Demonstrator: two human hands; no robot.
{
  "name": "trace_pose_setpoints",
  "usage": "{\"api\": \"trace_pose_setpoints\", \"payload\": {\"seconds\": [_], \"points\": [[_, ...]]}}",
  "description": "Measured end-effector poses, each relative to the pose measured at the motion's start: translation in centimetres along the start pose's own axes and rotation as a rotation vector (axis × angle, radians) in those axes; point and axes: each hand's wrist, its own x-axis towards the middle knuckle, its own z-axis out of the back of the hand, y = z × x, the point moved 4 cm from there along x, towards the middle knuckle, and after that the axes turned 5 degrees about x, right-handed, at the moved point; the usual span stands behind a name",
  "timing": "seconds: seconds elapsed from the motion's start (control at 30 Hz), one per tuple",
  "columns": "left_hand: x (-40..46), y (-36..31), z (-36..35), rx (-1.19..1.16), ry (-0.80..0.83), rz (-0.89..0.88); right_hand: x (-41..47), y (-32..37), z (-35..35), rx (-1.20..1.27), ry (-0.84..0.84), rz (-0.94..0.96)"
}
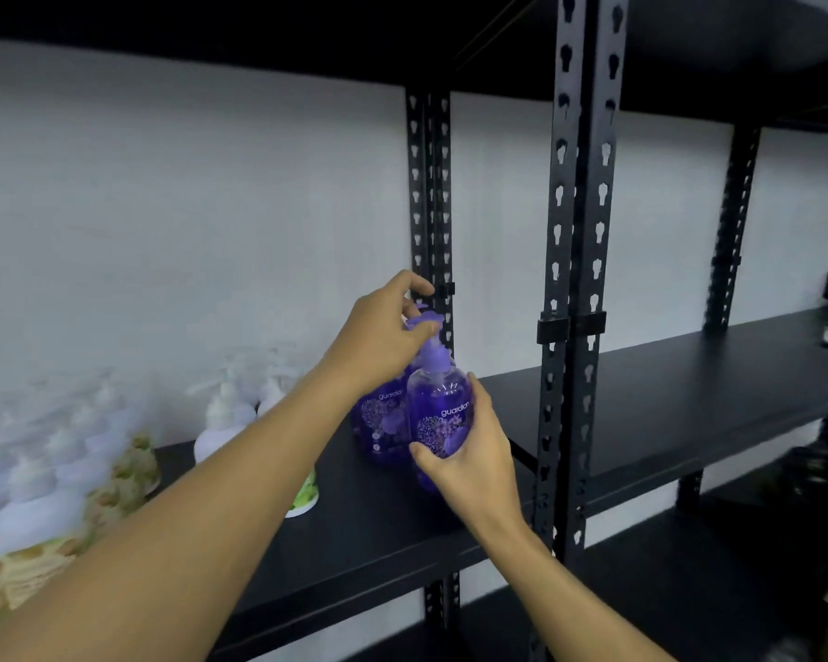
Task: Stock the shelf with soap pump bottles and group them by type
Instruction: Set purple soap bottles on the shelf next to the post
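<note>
1. Head view, mid-frame: right hand (474, 458) wraps fingers and thumb round front purple soap bottle (438, 418), which is upright at the black shelf (354, 532).
2. Left hand (383, 334) just above and left, fingers pinching pump top of rear purple bottle (383, 422); that bottle stands on shelf, touching the front one.
3. Lower left of frame: group of white pump bottles (58, 475), blurred, on same shelf.
4. Right of ctr: slotted black upright post (577, 260).
5. White wall (187, 222) behind.

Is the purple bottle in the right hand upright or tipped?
Roughly upright: the front purple bottle has its pump on top and its base low by the shelf, held in the right hand.
</note>
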Motion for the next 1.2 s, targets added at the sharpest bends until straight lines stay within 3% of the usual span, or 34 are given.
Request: {"api": "trace_pose_setpoints", "payload": {"seconds": [0.13, 0.3, 0.53, 1.2], "points": [[-3.4, 2.3, -1.5, 0.012, -0.053, 0.05, 0.8, -0.9, 1.0, 0.018, -0.041, 0.006], [-10.0, 7.2, -6.6, 0.229, 0.18, 0.139, 1.6, -2.4, 1.0, 0.017, -0.031, -0.004], [-14.1, 9.2, -9.6, 0.432, 0.261, 0.189, 2.4, -3.6, 0.8, 0.035, -0.011, -0.04], [-14.3, 10.1, -9.6, 0.405, 0.285, 0.291, 2.3, -4.3, 0.2, 0.032, -0.006, -0.017]]}}
